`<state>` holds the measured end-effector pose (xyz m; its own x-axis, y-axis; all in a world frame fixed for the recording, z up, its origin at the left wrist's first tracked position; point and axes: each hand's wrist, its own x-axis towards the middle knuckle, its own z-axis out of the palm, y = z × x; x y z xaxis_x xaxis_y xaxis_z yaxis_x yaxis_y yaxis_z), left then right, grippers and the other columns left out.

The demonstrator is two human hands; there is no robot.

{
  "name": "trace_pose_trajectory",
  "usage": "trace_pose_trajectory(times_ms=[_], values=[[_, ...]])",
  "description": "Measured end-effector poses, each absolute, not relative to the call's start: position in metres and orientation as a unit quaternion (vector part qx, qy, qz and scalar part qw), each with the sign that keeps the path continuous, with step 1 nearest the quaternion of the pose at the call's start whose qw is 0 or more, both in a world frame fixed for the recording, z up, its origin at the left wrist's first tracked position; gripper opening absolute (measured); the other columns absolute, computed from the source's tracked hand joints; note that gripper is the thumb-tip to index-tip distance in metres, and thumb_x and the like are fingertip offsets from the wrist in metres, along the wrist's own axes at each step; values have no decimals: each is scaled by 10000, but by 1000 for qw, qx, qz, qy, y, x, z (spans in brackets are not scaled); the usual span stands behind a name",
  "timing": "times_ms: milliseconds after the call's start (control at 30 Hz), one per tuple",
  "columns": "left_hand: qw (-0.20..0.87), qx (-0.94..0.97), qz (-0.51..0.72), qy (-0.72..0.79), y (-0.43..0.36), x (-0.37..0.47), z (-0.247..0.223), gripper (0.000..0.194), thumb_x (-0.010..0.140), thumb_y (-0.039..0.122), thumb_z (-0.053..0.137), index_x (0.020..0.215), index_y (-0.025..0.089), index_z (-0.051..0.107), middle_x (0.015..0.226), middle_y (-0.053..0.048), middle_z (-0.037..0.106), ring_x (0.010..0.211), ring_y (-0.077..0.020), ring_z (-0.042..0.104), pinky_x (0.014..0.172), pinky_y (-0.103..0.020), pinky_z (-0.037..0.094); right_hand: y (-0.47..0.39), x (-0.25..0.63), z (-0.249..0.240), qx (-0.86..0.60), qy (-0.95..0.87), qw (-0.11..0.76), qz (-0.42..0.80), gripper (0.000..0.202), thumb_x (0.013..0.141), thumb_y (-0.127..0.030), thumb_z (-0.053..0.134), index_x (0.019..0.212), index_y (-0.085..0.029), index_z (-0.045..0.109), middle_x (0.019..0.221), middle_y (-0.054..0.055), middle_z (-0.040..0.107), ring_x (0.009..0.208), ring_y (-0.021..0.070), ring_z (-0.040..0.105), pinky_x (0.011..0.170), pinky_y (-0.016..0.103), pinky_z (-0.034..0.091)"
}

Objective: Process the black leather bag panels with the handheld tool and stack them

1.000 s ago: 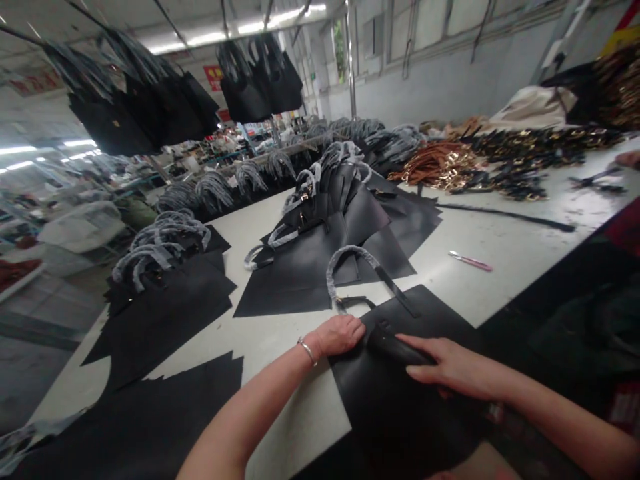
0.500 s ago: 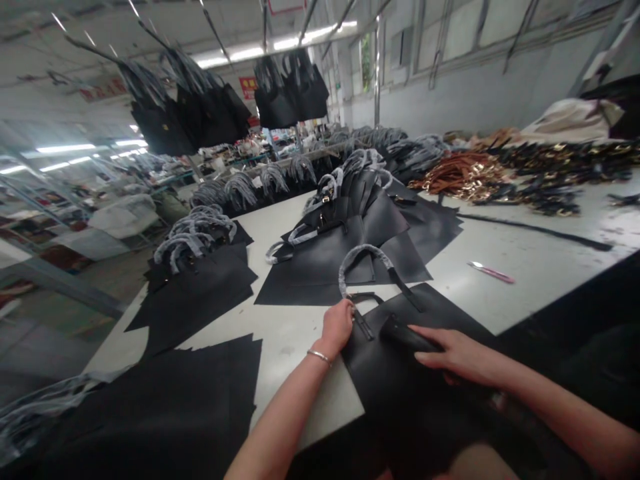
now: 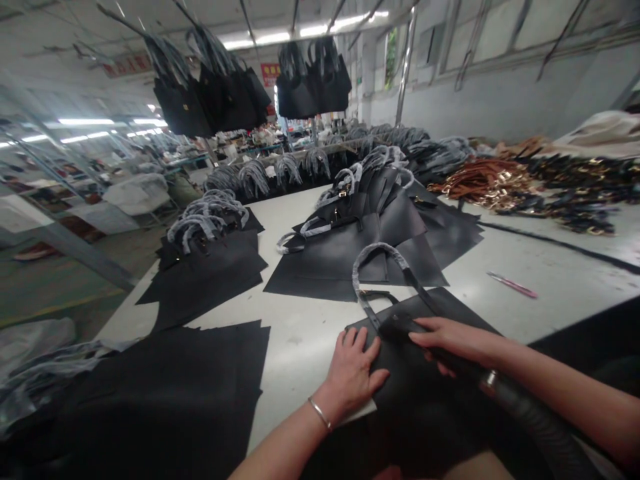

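Observation:
A black leather bag panel (image 3: 463, 308) lies at the near edge of the table, with a looped handle (image 3: 379, 247) standing up from its far end. Clear plastic wraps much of that loop. My left hand (image 3: 353, 370) rests flat on the panel's left edge, fingers spread. In my right hand (image 3: 450, 340) is a black hose nozzle (image 3: 397, 327), its tip close over the panel by the handle's base. A ribbed hose (image 3: 540, 413) with a metal clamp runs back from it under my right forearm.
More black panels with wrapped handles lie in piles at the middle (image 3: 345, 250) and left (image 3: 215, 267) of the white table (image 3: 295, 360). A pink-handled cutter (image 3: 513, 285) lies to the right. Brown straps (image 3: 493, 180) are heaped behind; finished bags (image 3: 313, 87) hang overhead.
My left hand has let go of the handle's base and come down flat on the panel, fingers spread. The nozzle has moved nearer the handle's base. The view has shifted left.

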<state>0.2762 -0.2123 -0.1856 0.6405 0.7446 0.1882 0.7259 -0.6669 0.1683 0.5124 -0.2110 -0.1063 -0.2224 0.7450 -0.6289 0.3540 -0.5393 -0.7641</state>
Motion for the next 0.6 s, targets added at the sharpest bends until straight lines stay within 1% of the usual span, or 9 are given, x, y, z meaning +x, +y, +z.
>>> trace_pose_trajectory(times_ms=[67,133,233,367,467,600], values=[[33,902,126,412,-214,278,-185,615,826,582,519,1339,252,440,1351,-118,418,1193,-320,375,1011,-524,315,-203,508,-104,-605,-465,159,626,351,850,-411,558,1085,-152,523,602,-22,566,396,113,554,346,191,431],[33,898,129,418,-216,279,-187,624,820,586,522,1338,248,440,1341,-122,422,1188,-327,374,994,-519,331,-201,507,-100,-602,-475,150,624,361,834,-430,581,1064,-156,530,604,-20,570,396,116,556,344,193,426],[39,891,136,431,-220,281,-192,648,813,592,527,1343,233,430,1347,-134,414,1195,-330,367,992,-503,343,-204,507,-94,-602,-475,118,631,427,797,-463,621,1099,-179,521,614,-20,580,400,120,565,345,191,418],[48,883,148,443,-224,285,-196,617,801,584,550,1286,211,475,1350,-153,401,1198,-326,372,995,-483,357,-200,498,-91,-605,-478,97,630,454,799,-460,602,1139,-172,515,609,-23,573,393,118,552,346,194,407],[53,880,154,446,-224,287,-196,577,793,569,571,1234,202,503,1307,-152,433,1178,-321,395,975,-477,379,-186,486,-95,-606,-524,123,585,479,801,-453,602,1187,-177,538,598,-27,572,408,134,557,377,225,429],[55,874,173,450,-226,285,-197,583,783,565,588,1225,196,498,1290,-148,441,1165,-324,415,965,-481,397,-180,490,-100,-632,-571,196,487,540,826,-407,598,1322,-240,469,627,-42,572,448,129,561,431,231,444]])
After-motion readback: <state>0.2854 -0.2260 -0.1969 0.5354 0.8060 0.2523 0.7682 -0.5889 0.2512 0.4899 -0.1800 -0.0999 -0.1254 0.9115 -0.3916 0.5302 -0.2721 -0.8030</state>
